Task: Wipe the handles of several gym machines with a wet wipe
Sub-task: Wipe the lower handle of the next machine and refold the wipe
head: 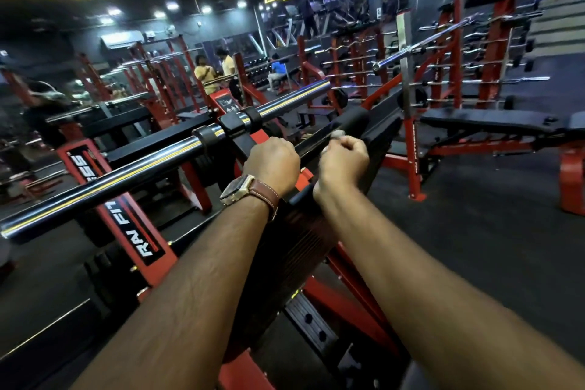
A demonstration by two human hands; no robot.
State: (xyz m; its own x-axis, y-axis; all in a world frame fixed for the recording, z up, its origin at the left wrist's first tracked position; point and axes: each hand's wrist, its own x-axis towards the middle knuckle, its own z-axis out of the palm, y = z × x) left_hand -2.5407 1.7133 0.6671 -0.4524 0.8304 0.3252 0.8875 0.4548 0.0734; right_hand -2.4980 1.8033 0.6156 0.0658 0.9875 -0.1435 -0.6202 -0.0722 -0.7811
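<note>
Centrally, left hand [271,159], brown-strapped watch [250,192] on wrist, fingers curled round black machine handle [319,139]; right hand [343,159] beside it pinches crumpled wet wipe [338,133] against handle.

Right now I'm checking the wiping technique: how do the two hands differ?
The left hand wears a watch on a brown strap at the wrist; the right hand has a bare wrist. The right hand pinches a small pale wipe against the black handle; the left hand shows no wipe and curls over the bar nearer the frame. Both are knuckles-up, side by side on the same machine.
</note>
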